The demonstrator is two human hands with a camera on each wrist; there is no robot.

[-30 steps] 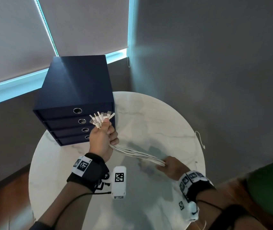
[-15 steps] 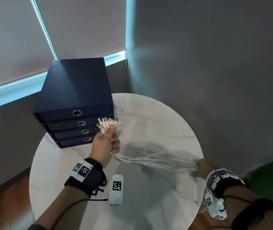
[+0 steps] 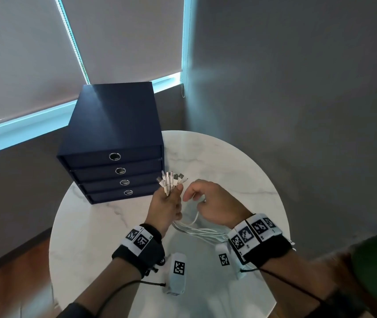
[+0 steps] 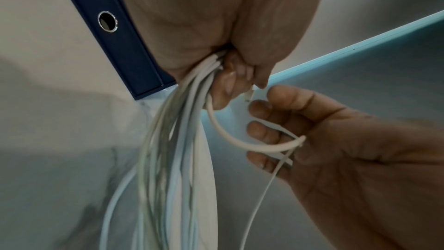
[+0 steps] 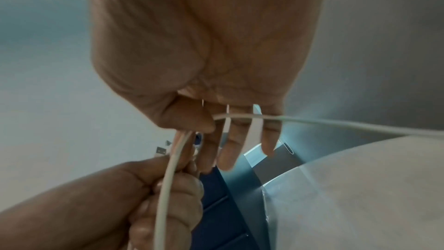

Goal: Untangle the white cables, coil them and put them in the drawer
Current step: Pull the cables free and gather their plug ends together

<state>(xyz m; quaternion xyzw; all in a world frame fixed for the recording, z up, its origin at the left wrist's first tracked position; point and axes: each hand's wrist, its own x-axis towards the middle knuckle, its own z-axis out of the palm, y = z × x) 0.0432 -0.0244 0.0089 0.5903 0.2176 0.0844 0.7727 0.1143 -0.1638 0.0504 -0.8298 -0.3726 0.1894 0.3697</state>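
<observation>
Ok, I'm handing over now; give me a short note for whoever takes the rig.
Left hand: fist round the white cables, plug ends fanned above the grip.
Right hand: fingers curled round a loop of one cable, beside the left.
Cable tails trail over the marble table.
Drawer unit: all four drawers closed.
Done: ends gathered.
Left: coil the bundle, open a drawer, put it in.

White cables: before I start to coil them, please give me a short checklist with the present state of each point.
1. Left hand grips the white cables near the plugs: ok.
2. Right hand holds one cable loop: ok.
3. Cables untangled: cannot tell.
4. Cables coiled: not ok.
5. A drawer of the drawer box open: not ok, all four closed.
</observation>
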